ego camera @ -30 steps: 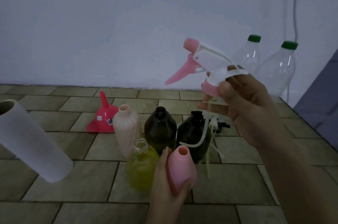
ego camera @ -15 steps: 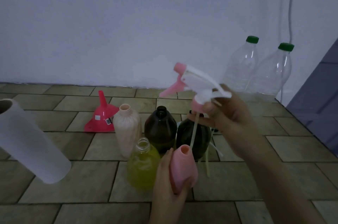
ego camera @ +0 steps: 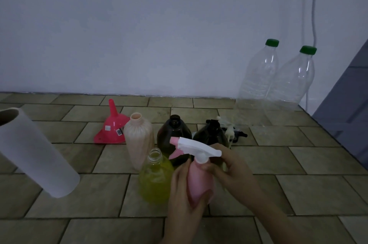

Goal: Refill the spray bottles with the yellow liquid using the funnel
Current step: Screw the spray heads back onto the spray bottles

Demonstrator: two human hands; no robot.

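My left hand (ego camera: 184, 194) grips the body of a pink spray bottle (ego camera: 199, 181) standing on the tiled floor. A white and pink trigger spray head (ego camera: 194, 149) sits on its neck, and my right hand (ego camera: 229, 166) grips that head at its collar. Just left of it stands a clear bottle of yellow liquid (ego camera: 155, 179) with no cap. Behind are a peach ribbed bottle (ego camera: 138, 138) and two dark brown bottles (ego camera: 173, 136), all uncapped. A pink funnel (ego camera: 112, 128) rests mouth down at the back left.
Loose spray heads with tubes (ego camera: 231, 131) lie behind the right brown bottle. Two large clear bottles with green caps (ego camera: 260, 76) stand against the white wall at the right. A white roll (ego camera: 31, 154) juts in at the left. A grey surface (ego camera: 348, 104) borders the right edge.
My right hand has lowered the spray head from up in the air down onto the pink bottle's neck, its tube now inside. My left hand has kept its grip on the bottle.
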